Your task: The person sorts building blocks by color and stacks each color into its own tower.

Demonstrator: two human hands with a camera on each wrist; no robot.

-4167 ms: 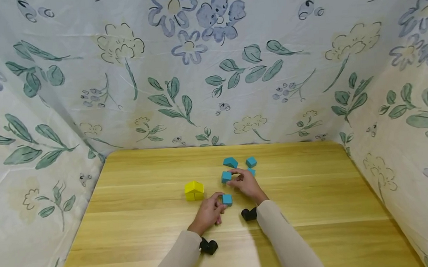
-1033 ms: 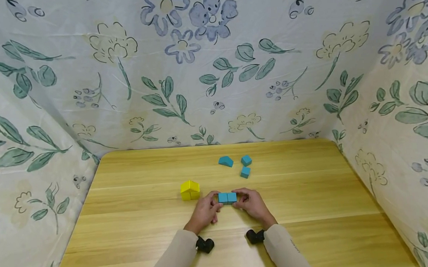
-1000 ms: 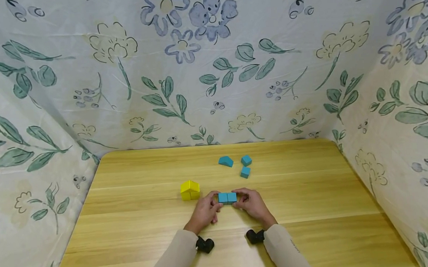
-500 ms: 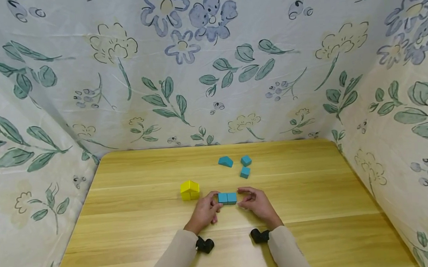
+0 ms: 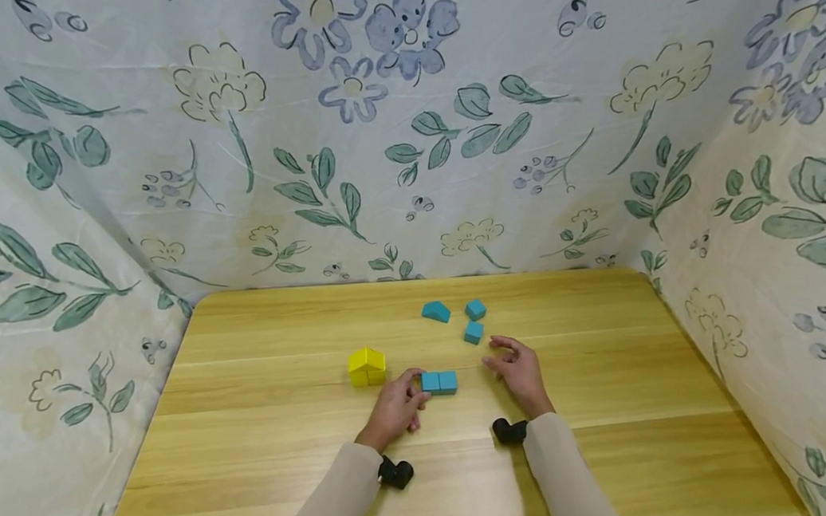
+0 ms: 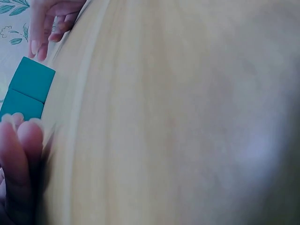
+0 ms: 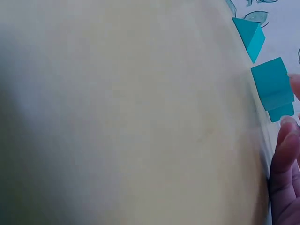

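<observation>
Head view: the right hand (image 5: 523, 372) has released the paired blue cubes (image 5: 445, 381) on the surface (image 5: 275, 443), fingers parted, empty, near a loose cube (image 5: 473, 332); only the left hand (image 5: 393, 407) now pinches the pair's left end.

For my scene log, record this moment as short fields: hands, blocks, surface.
Left hand: pinches the left cube of the blue pair
Right hand: holds nothing, close to nearer loose blue cube
Blue pair: cubes side by side
Farther loose blue cube: right of triangular blue block
Yellow blocks: house shape, left of the blue pair
Surface: wooden table
</observation>
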